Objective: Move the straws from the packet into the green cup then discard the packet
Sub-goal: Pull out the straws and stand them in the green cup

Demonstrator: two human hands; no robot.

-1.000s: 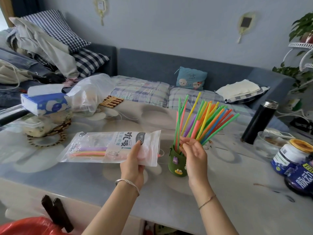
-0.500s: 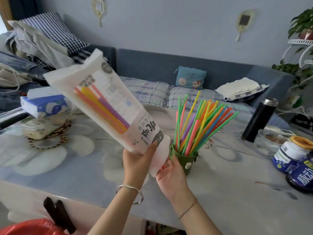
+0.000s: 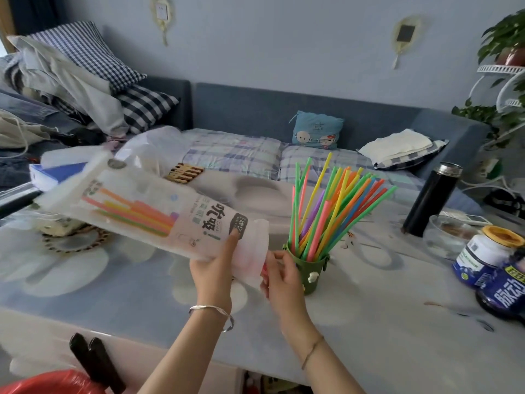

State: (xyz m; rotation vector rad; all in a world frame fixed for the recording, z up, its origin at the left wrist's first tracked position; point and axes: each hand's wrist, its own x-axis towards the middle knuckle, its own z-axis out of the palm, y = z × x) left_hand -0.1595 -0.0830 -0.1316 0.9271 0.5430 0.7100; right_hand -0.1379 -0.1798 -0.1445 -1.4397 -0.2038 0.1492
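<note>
While left grip [image 3: 211, 268] clasps packet [image 3: 147, 214], tilted

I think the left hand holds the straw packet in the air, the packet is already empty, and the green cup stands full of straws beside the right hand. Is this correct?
Not quite: the packet is not empty. The head view shows several coloured straws still inside it. The rest holds: the left hand holds it in the air, and the green cup stands full of straws beside the right hand.
</note>
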